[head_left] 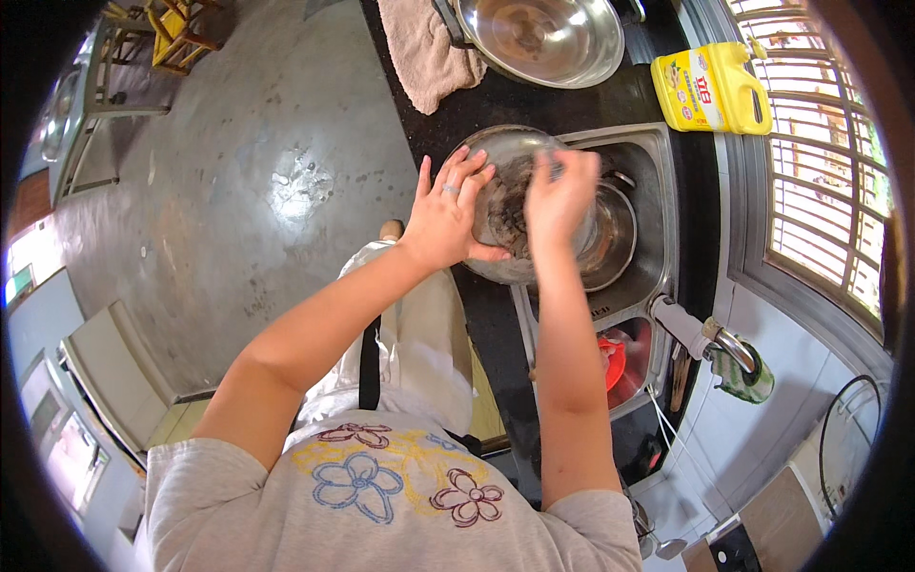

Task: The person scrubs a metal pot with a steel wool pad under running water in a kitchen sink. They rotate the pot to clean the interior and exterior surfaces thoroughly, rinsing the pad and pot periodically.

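A round metal pan or lid with dark, burnt-looking patches lies at the left edge of the sink. My left hand rests on its left rim, fingers spread and thumb stretched over the surface. Over the right side of the round metal piece is my right hand, closed and blurred by motion. Something small and dark shows between its fingers, too unclear to name. Partly under the metal piece, a steel pot sits in the sink basin.
A large steel bowl and a brown towel lie on the black counter. A yellow jug stands by the barred window. Lower right are a faucet and a smaller basin holding a red item.
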Demonstrator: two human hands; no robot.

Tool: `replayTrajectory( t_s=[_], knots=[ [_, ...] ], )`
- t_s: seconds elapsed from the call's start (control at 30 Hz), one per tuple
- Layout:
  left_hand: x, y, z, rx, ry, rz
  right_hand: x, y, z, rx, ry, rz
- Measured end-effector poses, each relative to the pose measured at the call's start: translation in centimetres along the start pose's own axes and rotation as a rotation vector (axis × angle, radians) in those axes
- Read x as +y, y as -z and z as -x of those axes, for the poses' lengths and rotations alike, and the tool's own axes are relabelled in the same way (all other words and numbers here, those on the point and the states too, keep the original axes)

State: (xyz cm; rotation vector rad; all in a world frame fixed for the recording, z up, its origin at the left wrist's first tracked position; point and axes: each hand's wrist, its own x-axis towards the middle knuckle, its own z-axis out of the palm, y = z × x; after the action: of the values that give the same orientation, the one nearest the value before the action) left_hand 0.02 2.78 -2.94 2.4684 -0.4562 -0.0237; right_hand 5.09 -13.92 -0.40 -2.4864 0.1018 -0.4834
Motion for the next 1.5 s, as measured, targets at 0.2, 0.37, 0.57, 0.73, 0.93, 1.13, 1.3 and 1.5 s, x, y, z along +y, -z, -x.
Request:
replayTrajectory(
  t_s=[0.2, 0.37, 0.57, 0.73, 0.93, 1.13, 1.3, 1.5],
  knots=[
    [0.3, 0.7, 0.2, -0.001, 0.008, -0.031, 2.5, 1.3, -0.9, 0.063, -0.118, 0.029],
    [-0.3, -0.7, 0.6, 0.012, -0.006, -0.137, -2.6, 0.5, 5.0, -0.239, 0.237, -0.141],
    [0.8, 0.6, 0.4, -0.013, 0.048, -0.076, 2.5, 2.6, 2.0, -0.046, -0.018, 0.012],
    [1.0, 0.8, 0.5, 0.021, 0.030, -0.113, 4.0, 2.3, 1.1, 0.048, -0.036, -0.003],
    [2.0, 1.8, -1.3, -0.067, -0.068, -0.141, 0.6, 0.2, 2.3, -0.141, 0.255, -0.204],
    [1.4, 1.8, -1.2, -0.104, -0.041, -0.133, 2.4, 2.5, 3.3, 0.043, 0.038, 0.101],
    [1.0, 1.5, -1.1, -0.098, -0.055, -0.104, 1.7, 4.5, 10.2, -0.162, 0.116, 0.045],
    [0.7, 1.1, -1.3, -0.104, -0.067, -0.073, 1.2, 4.0, 8.3, -0.075, -0.078, 0.114]
  ],
)
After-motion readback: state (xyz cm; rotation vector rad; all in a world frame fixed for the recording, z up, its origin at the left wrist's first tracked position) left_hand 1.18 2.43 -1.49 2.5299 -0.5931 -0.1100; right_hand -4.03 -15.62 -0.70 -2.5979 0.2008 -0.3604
